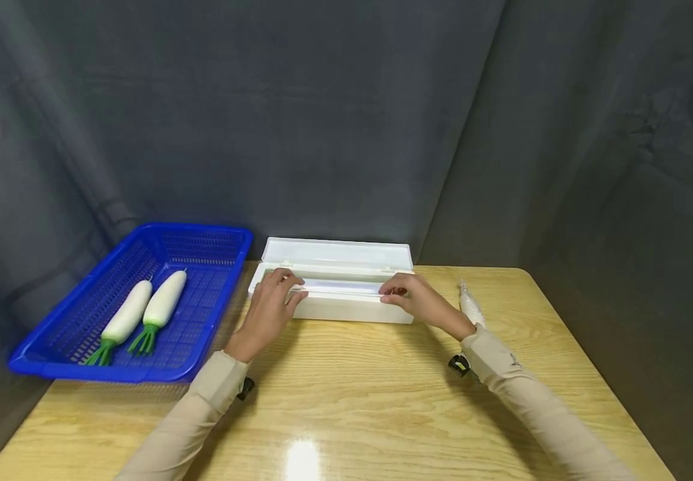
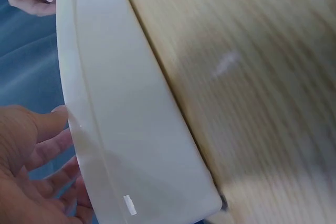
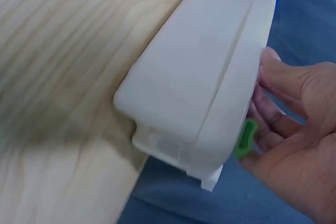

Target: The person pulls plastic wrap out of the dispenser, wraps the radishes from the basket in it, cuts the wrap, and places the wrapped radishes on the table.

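A long white cling film dispenser box (image 1: pixel 353 308) lies on the table with its lid (image 1: pixel 337 254) raised at the back. Inside, a strip of shiny cling film (image 1: pixel 343 286) runs along the front rim. My left hand (image 1: pixel 269 306) is at the left part of that rim, thumb and fingers pinching the film's edge. Toward the right end, my right hand (image 1: pixel 420 299) pinches it likewise. Both thumbs touch the rim in the wrist views; the fingertips behind it are partly hidden. A small green piece (image 3: pixel 245 139) shows at the box's end beside my right fingers.
At the left stands a blue plastic basket (image 1: pixel 202 357) holding two white radishes (image 1: pixel 164 298) with green stems. A white object in clear wrap with a twisted end (image 1: pixel 470 306) lies right of the box, partly behind my right wrist. Dark cloth (image 1: pixel 346 120) hangs behind the wooden table (image 1: pixel 370 401).
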The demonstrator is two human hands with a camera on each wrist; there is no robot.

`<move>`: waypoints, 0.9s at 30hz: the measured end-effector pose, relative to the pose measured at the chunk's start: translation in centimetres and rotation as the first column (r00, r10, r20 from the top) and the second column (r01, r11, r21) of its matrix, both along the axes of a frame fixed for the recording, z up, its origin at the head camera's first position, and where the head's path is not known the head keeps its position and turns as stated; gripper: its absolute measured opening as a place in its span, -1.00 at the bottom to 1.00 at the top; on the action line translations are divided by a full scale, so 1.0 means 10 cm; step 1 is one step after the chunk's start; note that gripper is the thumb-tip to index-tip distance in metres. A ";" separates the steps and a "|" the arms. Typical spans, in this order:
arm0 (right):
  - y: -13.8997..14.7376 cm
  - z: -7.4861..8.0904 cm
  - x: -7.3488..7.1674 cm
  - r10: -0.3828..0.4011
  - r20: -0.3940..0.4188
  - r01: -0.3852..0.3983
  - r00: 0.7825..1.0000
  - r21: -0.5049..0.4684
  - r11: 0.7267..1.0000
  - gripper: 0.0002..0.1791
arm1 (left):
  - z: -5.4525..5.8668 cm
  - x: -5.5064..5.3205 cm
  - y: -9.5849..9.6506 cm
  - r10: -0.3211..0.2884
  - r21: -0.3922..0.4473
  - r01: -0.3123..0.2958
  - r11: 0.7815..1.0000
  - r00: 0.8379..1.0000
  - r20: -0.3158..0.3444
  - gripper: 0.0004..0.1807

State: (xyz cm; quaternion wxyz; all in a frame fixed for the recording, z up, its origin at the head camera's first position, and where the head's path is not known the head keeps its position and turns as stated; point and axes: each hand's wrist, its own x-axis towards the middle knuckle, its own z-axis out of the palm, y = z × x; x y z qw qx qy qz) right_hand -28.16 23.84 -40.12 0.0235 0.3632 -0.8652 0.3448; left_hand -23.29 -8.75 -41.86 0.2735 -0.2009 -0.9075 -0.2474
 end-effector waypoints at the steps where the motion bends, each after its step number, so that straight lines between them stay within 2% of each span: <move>1: -0.01 0.00 -0.01 -0.007 0.009 0.007 1.000 -0.006 1.000 -0.87 | 0.00 0.00 0.00 0.003 0.002 -0.003 1.000 1.000 0.018 -0.79; 5: -0.02 -0.01 -0.06 -0.027 0.055 0.029 0.998 -0.033 0.999 -0.92 | 0.02 -0.01 0.00 0.028 -0.010 -0.027 1.000 0.996 0.084 -0.77; 9: -0.04 -0.02 -0.09 -0.048 0.074 0.052 0.996 -0.053 0.997 -0.93 | 0.03 -0.03 0.00 0.052 -0.015 -0.051 0.999 0.994 0.095 -0.80; 12: -0.06 -0.04 -0.08 -0.064 0.037 0.067 0.997 -0.061 0.996 -0.93 | 0.04 -0.05 -0.02 0.077 -0.014 -0.076 0.997 0.990 0.115 -0.82; 16: -0.09 -0.10 -0.05 -0.093 -0.037 0.091 0.995 -0.060 0.994 -0.90 | 0.07 -0.06 -0.05 0.106 -0.009 -0.106 0.994 0.979 0.176 -0.82; 20: -0.12 -0.16 -0.01 -0.133 -0.062 0.129 0.989 -0.054 0.990 -0.88 | 0.10 -0.07 -0.07 0.114 0.005 -0.118 0.993 0.968 0.222 -0.83; 27: -0.15 -0.19 0.01 -0.146 -0.089 0.140 0.985 -0.071 0.988 -0.89 | 0.14 -0.14 -0.11 0.144 -0.005 -0.145 0.989 0.976 0.164 -0.87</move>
